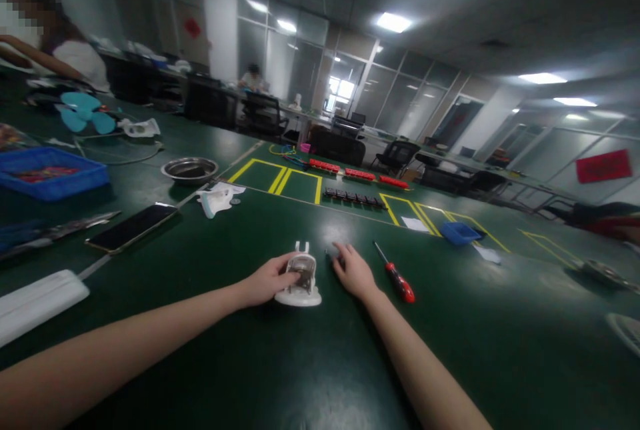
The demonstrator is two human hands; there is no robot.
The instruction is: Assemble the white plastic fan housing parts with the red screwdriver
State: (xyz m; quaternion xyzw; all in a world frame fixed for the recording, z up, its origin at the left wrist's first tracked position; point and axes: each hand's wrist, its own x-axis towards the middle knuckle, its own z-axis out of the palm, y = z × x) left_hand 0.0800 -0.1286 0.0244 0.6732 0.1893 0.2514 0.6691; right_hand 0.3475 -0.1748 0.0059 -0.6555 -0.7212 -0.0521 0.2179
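Observation:
My left hand (270,280) grips a white plastic housing (299,298) by its left side, with the thumb reaching into its hollow. Two short prongs stick out at the housing's far end, and its wider rounded end faces me. To the right of it, my right hand (354,271) rests low over the green table (320,363), thumb and fingers apart. A small dark piece (327,254) lies by those fingertips; its kind is too small to make out. Right of that hand lies a screwdriver (399,281) with a red and black handle, its shaft pointing away from me.
On the left are a phone (135,227), a white box-like object (43,303), a metal bowl (189,169), a blue tray (55,180) and blue fan blades (87,113). Red strips (360,175) and a black strip (354,198) lie ahead. A blue bin (459,233) stands right. A person (75,57) is far left.

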